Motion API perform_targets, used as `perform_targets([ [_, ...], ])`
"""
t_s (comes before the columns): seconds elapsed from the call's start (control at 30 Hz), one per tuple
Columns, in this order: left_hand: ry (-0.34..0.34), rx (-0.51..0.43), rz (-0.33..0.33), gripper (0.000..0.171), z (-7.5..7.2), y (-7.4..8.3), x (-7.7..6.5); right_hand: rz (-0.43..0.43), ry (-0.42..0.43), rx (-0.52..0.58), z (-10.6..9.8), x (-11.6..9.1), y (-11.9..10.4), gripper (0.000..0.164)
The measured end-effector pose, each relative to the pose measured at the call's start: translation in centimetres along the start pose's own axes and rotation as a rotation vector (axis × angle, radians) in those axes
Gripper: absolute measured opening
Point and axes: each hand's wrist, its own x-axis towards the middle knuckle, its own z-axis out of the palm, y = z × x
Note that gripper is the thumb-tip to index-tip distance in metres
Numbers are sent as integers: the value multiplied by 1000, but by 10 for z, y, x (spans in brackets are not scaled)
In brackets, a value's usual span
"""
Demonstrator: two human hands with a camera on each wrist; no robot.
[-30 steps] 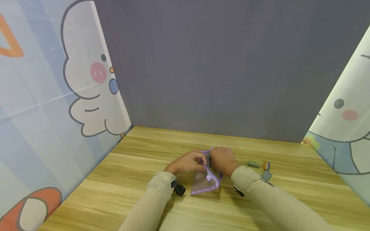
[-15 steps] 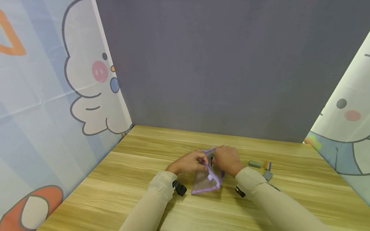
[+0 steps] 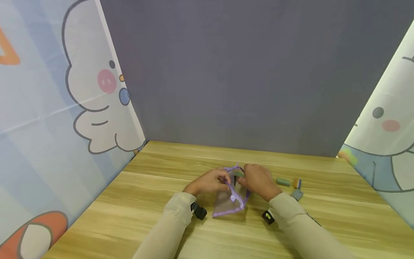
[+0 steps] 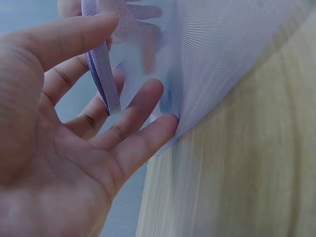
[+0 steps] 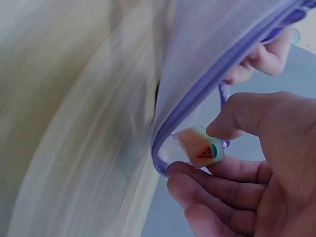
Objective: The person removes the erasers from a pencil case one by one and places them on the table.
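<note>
A translucent mesh zipper pouch [image 3: 224,204] with purple edging stands with its mouth spread on the wooden table. My left hand [image 3: 211,181] pinches one zippered edge between thumb and index finger; in the left wrist view the other fingers of the left hand [image 4: 94,123] reach along the mesh. At the pouch's mouth, my right hand [image 3: 260,180] holds a small pale green and orange block [image 5: 200,148] with a watermelon-slice print between thumb and fingers. Inside the mesh shows a slim black item [image 3: 235,180], its kind unclear.
Right of the pouch lie a green cylinder [image 3: 283,182], a small orange, white and blue block [image 3: 297,183] and a flat grey piece [image 3: 297,195]. A thin dark object [image 3: 313,219] is partly hidden by the right sleeve. A grey panel [image 3: 226,79] stands behind the table [image 3: 155,216].
My right hand has shifted slightly right and turned, its thumb and fingers now farther apart, so the green block shows between them. The left hand keeps its hold on the pouch edge.
</note>
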Motion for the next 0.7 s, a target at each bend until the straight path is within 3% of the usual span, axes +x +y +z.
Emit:
perform_targets([
  [0.27, 16, 31, -23, 12, 2, -2, -8, 71, -32, 111, -1, -3, -2, 25],
  [0.7, 3, 38, -5, 11, 1, -1, -2, 100, 18, 153, 1, -7, 5, 22],
])
